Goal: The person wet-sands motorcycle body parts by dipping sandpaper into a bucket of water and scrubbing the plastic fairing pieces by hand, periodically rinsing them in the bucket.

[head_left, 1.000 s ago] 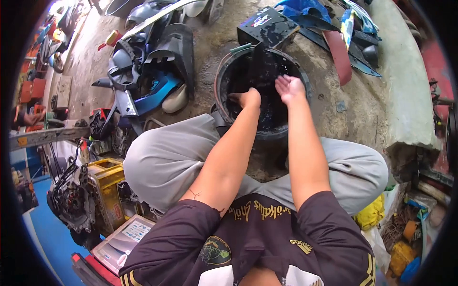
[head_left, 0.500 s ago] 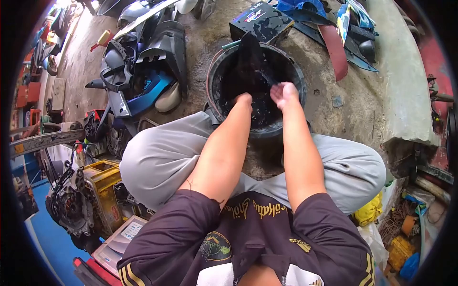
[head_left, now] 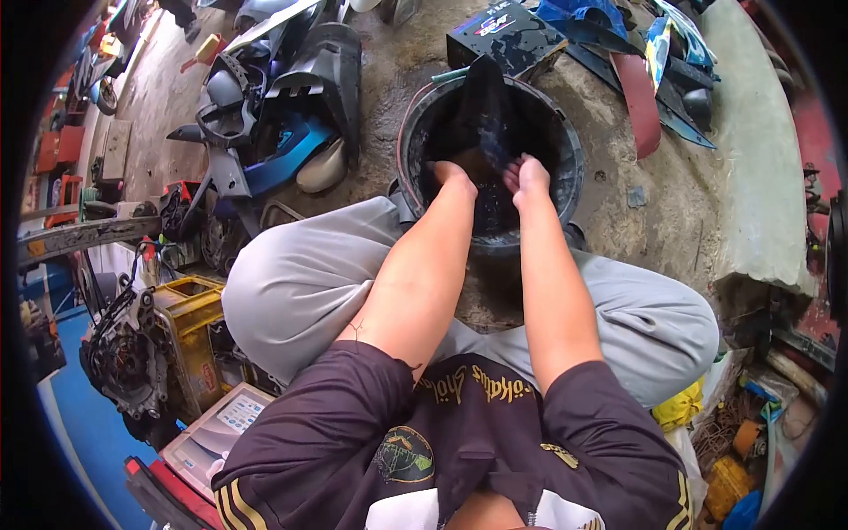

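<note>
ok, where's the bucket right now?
Head view, upper middle, slightly right: the bucket stands on the floor just ahead of the grey trousers, with the black box beyond its far rim.

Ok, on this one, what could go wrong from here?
The dark panel could slip: it looks wet, and the right hand seems open beside it rather than closed around it. The left hand's grip is hard to make out.

Its tip shows past the far rim of the bucket, so a jolt might knock the nearby box.

The bucket sits close to the knees, so splashes could wet the grey trousers.
</note>
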Demonstrator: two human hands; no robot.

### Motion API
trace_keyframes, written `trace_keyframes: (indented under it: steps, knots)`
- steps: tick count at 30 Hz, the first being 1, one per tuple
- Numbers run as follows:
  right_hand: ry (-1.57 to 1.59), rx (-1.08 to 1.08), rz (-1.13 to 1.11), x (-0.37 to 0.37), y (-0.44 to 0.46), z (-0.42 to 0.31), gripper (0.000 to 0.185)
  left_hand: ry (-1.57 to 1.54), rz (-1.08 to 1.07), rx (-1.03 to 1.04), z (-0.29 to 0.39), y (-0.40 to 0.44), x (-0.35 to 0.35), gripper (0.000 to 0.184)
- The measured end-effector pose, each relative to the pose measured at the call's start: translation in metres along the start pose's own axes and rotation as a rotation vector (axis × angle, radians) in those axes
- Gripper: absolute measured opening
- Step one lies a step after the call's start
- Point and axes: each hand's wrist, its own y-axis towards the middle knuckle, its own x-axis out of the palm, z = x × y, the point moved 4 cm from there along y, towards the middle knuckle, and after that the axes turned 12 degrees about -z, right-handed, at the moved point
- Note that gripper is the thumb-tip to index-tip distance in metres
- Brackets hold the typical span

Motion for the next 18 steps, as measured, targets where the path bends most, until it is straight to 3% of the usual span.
trace_keyframes:
  steps: [2,4,6,9,12,16,18]
  knots:
    - [-0.528,-0.188,0.246,-0.005,0.004,-0.01,0.055,-0.054,-0.116,-0.048,0.015,-0.045,0.012,0.091]
    - [-0.56,-0.205,0.131,0.004,0.0,-0.015,0.08,-0.054,-0.166,-0.105,0.036,-0.143,0.029,0.093]
    - [-0.618,-0.227,0.171,0.007,0.012,-0.015,0.09,-0.074,-0.252,-0.078,0.037,-0.142,0.028,0.097]
    - [-0.828,-0.211,0.188,0.006,0.015,-0.022,0.091,-0.017,-0.233,-0.081,0.04,-0.142,0.023,0.099]
    - [-0.687,-0.292,0.174,0.002,0.013,-0.023,0.091,0.041,-0.285,-0.109,0.045,-0.147,0.02,0.102]
    - [-0.761,-0.452,0.18,0.008,-0.027,-0.045,0.072,0.152,-0.29,-0.124,0.062,-0.147,0.007,0.097]
    - [-0.83,-0.625,0.303,0.009,-0.047,-0.048,0.059,0.187,-0.325,-0.083,0.065,-0.162,0.007,0.095]
